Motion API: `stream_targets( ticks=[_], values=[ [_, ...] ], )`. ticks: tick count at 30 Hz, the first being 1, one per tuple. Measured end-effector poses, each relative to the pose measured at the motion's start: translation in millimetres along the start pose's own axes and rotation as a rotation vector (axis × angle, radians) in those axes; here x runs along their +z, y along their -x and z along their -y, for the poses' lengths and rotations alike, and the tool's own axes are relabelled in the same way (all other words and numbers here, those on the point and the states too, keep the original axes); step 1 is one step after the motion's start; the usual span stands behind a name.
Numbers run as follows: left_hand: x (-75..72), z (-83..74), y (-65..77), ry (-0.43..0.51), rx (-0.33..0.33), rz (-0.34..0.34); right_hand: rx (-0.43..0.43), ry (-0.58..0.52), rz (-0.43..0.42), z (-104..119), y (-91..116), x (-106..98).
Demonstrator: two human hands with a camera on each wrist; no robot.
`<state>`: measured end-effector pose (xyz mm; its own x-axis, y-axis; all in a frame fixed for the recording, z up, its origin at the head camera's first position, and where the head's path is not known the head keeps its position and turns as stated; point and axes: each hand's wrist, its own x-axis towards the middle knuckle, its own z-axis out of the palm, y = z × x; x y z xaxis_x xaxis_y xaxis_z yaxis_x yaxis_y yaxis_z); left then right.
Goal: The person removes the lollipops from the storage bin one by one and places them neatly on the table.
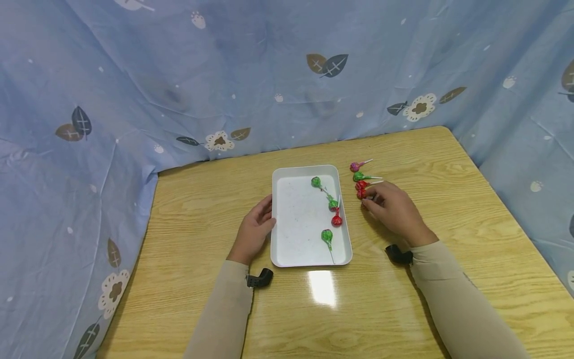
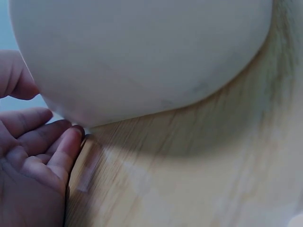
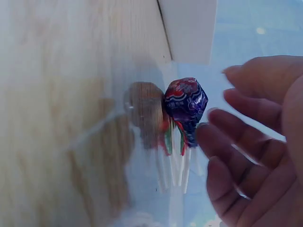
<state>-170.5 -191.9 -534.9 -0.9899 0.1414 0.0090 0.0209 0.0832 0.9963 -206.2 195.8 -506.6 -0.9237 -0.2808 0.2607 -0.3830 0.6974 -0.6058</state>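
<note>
A white rectangular tray (image 1: 291, 172) lies on the table with three green-wrapped lollipops, one being the green lollipop (image 1: 327, 235), and a red lollipop (image 1: 337, 220) along its right half. My left hand (image 1: 253, 232) grips the tray's left side, thumb at the rim and fingers at the lower edge. Right of the tray runs a column of lollipops: a pink one (image 1: 355, 167), a green one (image 1: 358, 176) and red ones (image 1: 360, 185). Over its near end, my right hand (image 1: 396, 209) has loosely bent fingers beside a purple-and-red wrapped lollipop (image 3: 186, 100), fingertips close to its stick.
The wooden table (image 1: 193, 214) extends on both sides of the tray. Blue patterned cloth (image 1: 269, 75) hangs along its back and sides. A black wrist camera (image 1: 260, 278) is on the left wrist, another camera (image 1: 398, 254) on the right.
</note>
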Motion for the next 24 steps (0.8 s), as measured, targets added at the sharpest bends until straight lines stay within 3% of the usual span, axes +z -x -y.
stream_targets(
  ticks=[12, 19, 24],
  values=[
    [0.8, -1.6, 1.1, 0.015, 0.001, -0.003, -0.083, -0.046, -0.128, 14.4, -7.6, 5.2],
    [0.4, -0.6, 1.3, 0.019, -0.008, -0.011, -0.105, -0.129, -0.144, 30.4, -21.6, 11.2],
    [0.7, -0.2, 0.7, 0.042, -0.006, -0.007, -0.094, -0.197, -0.107, 43.1, -32.1, 18.1]
  ],
)
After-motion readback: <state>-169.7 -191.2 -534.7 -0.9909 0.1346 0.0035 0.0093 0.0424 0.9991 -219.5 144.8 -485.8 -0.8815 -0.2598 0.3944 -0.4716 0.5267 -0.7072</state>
